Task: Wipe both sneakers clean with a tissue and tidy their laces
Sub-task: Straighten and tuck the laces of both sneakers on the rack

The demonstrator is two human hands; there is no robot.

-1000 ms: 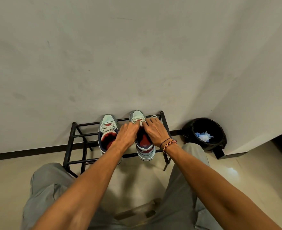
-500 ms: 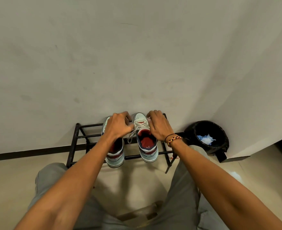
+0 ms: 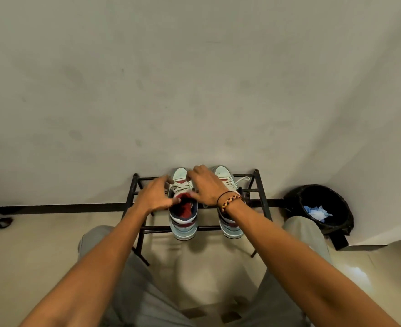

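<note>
Reaching over the black metal shoe rack [image 3: 260,197], both hands are working at the left sneaker [image 3: 183,208], which is sitting on the rack's top bars with its heel hanging over the front bar. The right hand [image 3: 209,185] is curling its fingertips at the white laces [image 3: 180,186] near the toe, apparently pinching one, though the grip itself is too small to confirm. The left hand [image 3: 155,197] is resting at the sneaker's collar with fingers loosely bent, and I cannot tell whether it is gripping anything. The right sneaker [image 3: 229,223] is standing just beside it on the rack, one lace end trailing toward the rack's right post. A hard tug is likely to be dragging the left sneaker forward off the bars, since little seems to be bracing it. The right forearm is crossing the right sneaker and could be nudging it too. Used tissue is lying in the black bin [image 3: 322,208] right of the rack.
</note>
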